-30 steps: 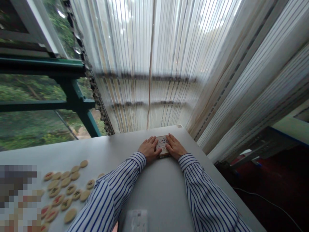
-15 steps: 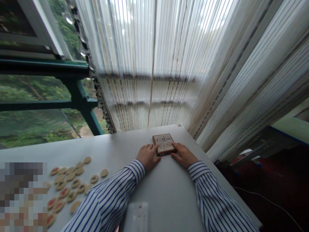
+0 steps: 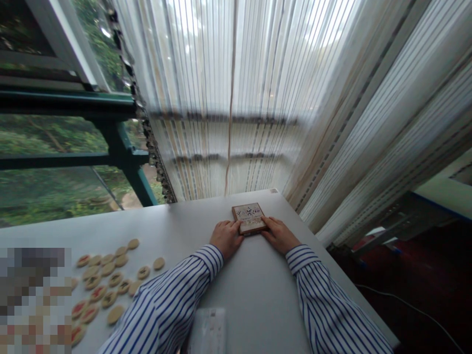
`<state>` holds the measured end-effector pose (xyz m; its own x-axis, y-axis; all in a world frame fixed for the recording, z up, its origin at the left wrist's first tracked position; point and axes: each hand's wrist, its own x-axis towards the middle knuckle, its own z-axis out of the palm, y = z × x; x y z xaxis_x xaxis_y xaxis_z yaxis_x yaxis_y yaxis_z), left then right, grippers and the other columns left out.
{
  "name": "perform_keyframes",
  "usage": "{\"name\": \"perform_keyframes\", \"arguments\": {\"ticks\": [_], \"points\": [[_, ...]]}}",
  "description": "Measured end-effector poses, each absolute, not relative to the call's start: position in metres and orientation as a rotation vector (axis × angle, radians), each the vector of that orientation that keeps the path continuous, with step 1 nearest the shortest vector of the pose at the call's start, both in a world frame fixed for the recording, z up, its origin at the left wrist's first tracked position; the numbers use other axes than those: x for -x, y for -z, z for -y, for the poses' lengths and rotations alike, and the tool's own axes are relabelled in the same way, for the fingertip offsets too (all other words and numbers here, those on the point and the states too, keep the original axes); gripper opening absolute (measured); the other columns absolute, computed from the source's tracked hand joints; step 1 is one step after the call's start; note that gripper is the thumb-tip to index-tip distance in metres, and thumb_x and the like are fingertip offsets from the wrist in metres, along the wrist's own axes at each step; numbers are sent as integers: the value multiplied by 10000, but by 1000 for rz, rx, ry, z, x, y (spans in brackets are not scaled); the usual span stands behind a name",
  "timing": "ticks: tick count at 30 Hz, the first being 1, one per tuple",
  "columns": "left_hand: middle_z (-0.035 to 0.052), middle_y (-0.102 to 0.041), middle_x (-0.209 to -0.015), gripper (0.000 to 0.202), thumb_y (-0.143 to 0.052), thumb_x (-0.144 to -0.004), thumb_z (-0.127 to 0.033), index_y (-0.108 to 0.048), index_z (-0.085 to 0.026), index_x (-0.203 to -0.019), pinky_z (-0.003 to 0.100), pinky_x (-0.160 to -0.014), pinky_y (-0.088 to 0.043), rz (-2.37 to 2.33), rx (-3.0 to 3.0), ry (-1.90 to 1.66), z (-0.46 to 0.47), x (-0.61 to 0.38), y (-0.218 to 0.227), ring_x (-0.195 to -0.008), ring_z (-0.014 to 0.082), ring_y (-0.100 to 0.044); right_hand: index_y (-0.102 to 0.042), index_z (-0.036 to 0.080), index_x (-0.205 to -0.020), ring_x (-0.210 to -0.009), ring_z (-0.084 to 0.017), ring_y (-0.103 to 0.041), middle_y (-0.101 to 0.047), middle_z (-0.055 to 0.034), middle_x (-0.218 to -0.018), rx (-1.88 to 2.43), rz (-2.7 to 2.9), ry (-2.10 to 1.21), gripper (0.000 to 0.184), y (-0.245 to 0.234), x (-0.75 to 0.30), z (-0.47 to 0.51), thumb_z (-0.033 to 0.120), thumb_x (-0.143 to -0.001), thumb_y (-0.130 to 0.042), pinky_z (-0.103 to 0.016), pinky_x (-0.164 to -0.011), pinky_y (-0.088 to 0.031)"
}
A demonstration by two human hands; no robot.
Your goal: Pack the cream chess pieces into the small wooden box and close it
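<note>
A small flat box [image 3: 249, 215] lies near the far right part of the white table, its pale lid printed with dark characters and its sides brown. My left hand [image 3: 225, 237] holds the box's near left corner, thumb against the front side. At the near right corner, my right hand [image 3: 280, 235] grips it the same way, fingers on the lid's edge. Both striped sleeves reach in from below. Round wooden Chinese chess pieces [image 3: 115, 280] are scattered left of my left forearm, several marked in red or black, others plain side up.
A clear plastic case [image 3: 208, 330] lies at the near edge, partly behind my left sleeve. Striped curtains [image 3: 206, 98] hang just past the table's far edge [image 3: 206, 199]. A green railing [image 3: 121, 147] stands at the left. A white cable [image 3: 409, 300] runs across the floor at right.
The box has shifted very slightly away and to the left, with both hands still at its near corners. My thumbs sit a little closer against it. The chess pieces have not moved.
</note>
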<state>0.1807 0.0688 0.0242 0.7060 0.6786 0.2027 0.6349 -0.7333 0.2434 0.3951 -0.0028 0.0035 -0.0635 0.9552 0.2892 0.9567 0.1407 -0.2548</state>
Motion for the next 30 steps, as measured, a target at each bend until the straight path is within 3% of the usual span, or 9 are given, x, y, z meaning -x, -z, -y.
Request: {"name": "perform_keyframes", "arguments": {"ticks": [24, 30], "points": [[102, -605, -1069, 505, -529, -751, -365, -438, -169, -1207, 355, -886, -380, -1078, -2773, -403, -67, -180, -26, -1004, 236, -533, -395, 113, -1278, -1136, -223, -450, -509, -131, -1225, 1832, 2052, 28, 528, -8, -393, 5, 312, -797, -485, -391, -972, -353], [84, -580, -1102, 376, -437, -818, -379, -502, -194, -1138, 334, -862, -397, -1089, -2774, -449, -67, -178, -26, -984, 218, -540, -439, 126, -1245, -1111, -198, -477, -537, -117, -1196, 1827, 2038, -1, 434, -8, -395, 7, 277, -839, -412, -369, -972, -359]]}}
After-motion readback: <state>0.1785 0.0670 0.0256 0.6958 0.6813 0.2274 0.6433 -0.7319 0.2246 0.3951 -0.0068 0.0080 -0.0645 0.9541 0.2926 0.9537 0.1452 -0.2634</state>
